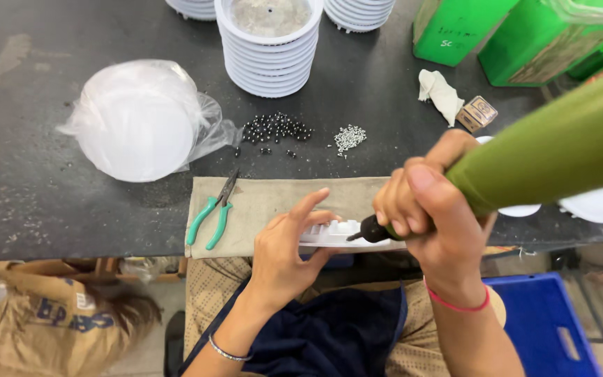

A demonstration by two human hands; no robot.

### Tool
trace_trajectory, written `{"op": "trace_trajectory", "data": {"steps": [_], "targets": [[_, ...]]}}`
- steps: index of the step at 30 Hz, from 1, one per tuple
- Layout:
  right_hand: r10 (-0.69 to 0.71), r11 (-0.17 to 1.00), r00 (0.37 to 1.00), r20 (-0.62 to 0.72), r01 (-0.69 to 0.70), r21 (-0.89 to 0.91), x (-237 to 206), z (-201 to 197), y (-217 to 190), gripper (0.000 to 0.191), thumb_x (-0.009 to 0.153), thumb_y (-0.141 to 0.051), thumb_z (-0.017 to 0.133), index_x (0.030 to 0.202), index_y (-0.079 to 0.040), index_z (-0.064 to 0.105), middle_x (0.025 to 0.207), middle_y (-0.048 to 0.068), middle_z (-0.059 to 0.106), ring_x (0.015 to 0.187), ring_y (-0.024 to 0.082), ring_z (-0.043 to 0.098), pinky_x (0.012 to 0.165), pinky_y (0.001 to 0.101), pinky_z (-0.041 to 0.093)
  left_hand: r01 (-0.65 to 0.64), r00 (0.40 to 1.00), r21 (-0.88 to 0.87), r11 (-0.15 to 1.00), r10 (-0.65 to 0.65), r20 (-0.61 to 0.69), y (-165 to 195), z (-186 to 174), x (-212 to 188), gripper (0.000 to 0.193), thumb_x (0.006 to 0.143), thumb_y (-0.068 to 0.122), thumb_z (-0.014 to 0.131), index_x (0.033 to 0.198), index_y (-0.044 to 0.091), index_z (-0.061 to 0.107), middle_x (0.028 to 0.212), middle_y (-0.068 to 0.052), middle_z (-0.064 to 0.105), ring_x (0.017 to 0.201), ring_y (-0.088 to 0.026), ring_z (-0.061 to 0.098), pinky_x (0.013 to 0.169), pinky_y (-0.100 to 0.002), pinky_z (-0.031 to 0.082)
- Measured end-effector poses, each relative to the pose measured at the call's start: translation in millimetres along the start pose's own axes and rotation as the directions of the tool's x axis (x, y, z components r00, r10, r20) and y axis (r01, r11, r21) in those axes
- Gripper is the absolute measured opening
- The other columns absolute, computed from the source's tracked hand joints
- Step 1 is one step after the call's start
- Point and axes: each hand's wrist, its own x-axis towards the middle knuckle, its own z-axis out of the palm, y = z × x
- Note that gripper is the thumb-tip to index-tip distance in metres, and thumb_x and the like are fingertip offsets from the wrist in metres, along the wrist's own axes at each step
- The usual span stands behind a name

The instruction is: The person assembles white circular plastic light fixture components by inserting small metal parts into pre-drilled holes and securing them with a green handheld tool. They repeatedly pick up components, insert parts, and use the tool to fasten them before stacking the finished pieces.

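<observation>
Two hands at work: left hand (280, 255) steadies the white plastic part (336, 234) on the tabletop (50, 188) edge; right hand (430, 209) clenches the green power screwdriver (546, 150). Looks light, stiff; hold its rim.

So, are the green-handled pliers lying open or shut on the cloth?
Slightly open. The pliers lie flat on the cloth, their two green handles spread apart; neither hand touches them.
</observation>
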Motion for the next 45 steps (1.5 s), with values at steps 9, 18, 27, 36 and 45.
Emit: {"op": "trace_trajectory", "data": {"steps": [9, 18, 27, 36, 45], "targets": [[-0.203, 0.968, 0.975, -0.094, 0.185, -0.171, 55.6, -35.3, 29.0, 0.022, 0.111, -0.005, 0.067, 0.097, -0.002, 0.051, 0.066, 0.005, 0.05, 0.054, 0.013, 0.05, 0.059, 0.0313, 0.049, -0.074, 0.99, 0.007, 0.997, 0.073, 0.119, -7.6, -29.0, -9.5, 0.045, 0.074, 0.011, 0.086, 0.118, 0.014, 0.073, 0.114, -0.003, 0.076, 0.111, -0.022, 0.069, 0.109, -0.043, 0.045], [-0.208, 0.916, 0.978, 0.024, 0.203, -0.346, 90.4, -51.5, 108.5, 0.028, 0.108, -0.004, 0.074, 0.123, 0.001, 0.051, 0.103, 0.004, 0.063, 0.091, 0.011, 0.068, 0.088, 0.0264, 0.056, 0.122, 0.969, -0.15, 0.981, -0.085, 0.232, -44.6, -71.0, -17.9, 0.041, 0.068, -0.005, 0.075, 0.106, 0.01, 0.079, 0.116, -0.002, 0.077, 0.124, -0.024, 0.068, 0.12, -0.046, 0.041], [-0.156, 0.863, 0.984, 0.084, 0.178, -0.474, 63.7, -75.3, 123.0, 0.031, 0.114, -0.007, 0.07, 0.135, 0.001, 0.049, 0.125, 0.009, 0.064, 0.118, 0.013, 0.063, 0.114, 0.0331, 0.05, 0.22, 0.959, -0.275, 0.936, -0.156, 0.236, -66.9, -77.5, -22.7, 0.048, 0.067, -0.02, 0.06, 0.106, 0.003, 0.077, 0.119, -0.009, 0.076, 0.13, -0.03, 0.064, 0.12, -0.045, 0.042], [0.316, 0.895, 0.946, -0.078, -0.324, -0.308, -52.9, -127.3, 176.5, 0.024, 0.107, -0.023, 0.055, 0.115, -0.003, 0.064, 0.1, 0.004, 0.067, 0.089, 0.01, 0.063, 0.08, 0.0275, 0.055, 0.089, 0.989, -0.03, 0.996, -0.085, 0.121, -52.1, -56.7, -22.4, 0.035, 0.069, -0.014, 0.062, 0.096, 0.004, 0.075, 0.115, -0.011, 0.074, 0.122, -0.028, 0.067, 0.121, -0.046, 0.044], [0.876, 0.279, 0.481, 0.029, -0.554, 0.784, -167.8, -132.2, 130.9, 0.064, 0.093, -0.047, 0.049, 0.133, 0.001, 0.06, 0.122, 0.013, 0.077, 0.109, 0.024, 0.075, 0.094, 0.0378, 0.059, -0.372, 0.861, -0.104, 0.922, 0.385, 0.332, 7.2, 20.7, -11.1, 0.026, 0.069, 0.025, 0.07, 0.091, 0.033, 0.081, 0.113, 0.005, 0.075, 0.112, -0.017, 0.064, 0.118, -0.054, 0.029]]}}
